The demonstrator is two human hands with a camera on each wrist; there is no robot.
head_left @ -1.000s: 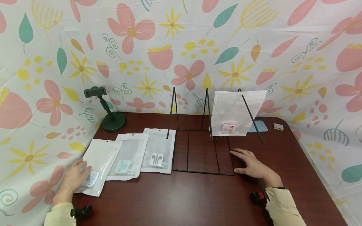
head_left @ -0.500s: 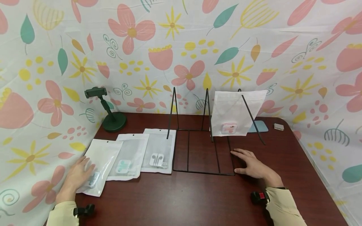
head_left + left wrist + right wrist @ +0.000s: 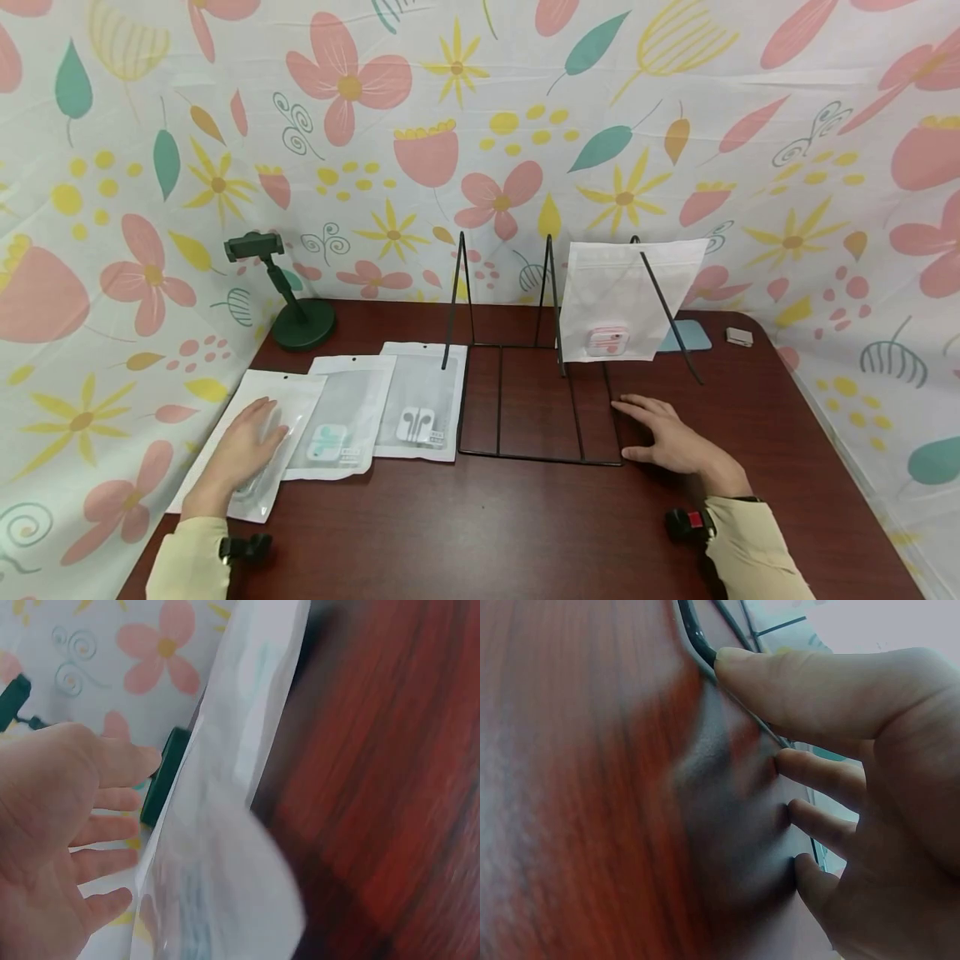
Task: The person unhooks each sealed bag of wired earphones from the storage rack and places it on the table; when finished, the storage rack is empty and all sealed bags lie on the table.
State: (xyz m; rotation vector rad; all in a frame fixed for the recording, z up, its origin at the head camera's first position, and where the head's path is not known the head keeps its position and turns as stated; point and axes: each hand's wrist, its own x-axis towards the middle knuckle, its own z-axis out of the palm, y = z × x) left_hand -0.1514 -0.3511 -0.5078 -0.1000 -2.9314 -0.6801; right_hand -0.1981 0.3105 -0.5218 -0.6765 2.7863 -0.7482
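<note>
In the head view my left hand is over the leftmost white zip pouch, fingers extended and holding nothing; a hidden item lies under the hand. The left wrist view shows the fingers loosely spread beside a pouch. My right hand rests on the table, thumb touching the corner of the black wire rack. On the rack's right arm hangs a white pouch with a pink-patterned earphone case. Two more pouches lie flat: one with a teal-patterned case, one with white earphones.
A dark green phone stand stands at the back left. Behind the hanging pouch lies a light blue flat item, and a small whitish block sits near the right corner. Floral cloth surrounds the table.
My left hand has moved right and away from me, onto the middle of the leftmost pouch. More white shows left of the hand. My right hand and the rack have stayed put.
</note>
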